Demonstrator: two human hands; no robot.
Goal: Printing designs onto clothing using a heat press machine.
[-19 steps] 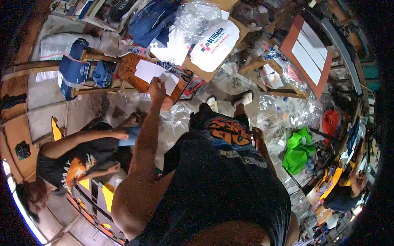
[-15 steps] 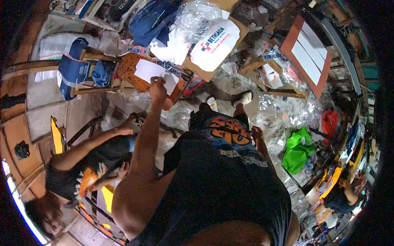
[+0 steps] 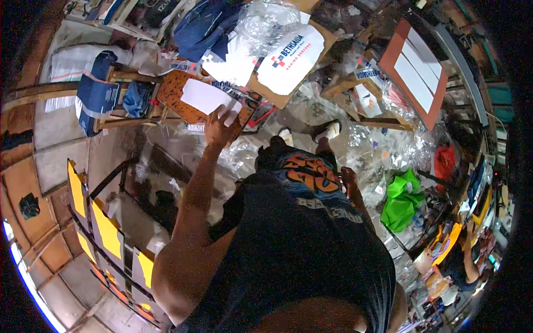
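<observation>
our left grip at the white sheet

the white sheet lies on the speckled brown counter, and the fingers of our left grip reach over its near right end, touching it. they are parted, but we cannot tell whether they pinch the sheet. our right grip hangs beside our dark clothes, its fingers curled; we cannot tell whether it holds anything. to the right of the sheet, a white printed piece rests on brown cardboard, with clear plastic and dark blue cloth heaped near it. well off to our right is a green bag.
</observation>
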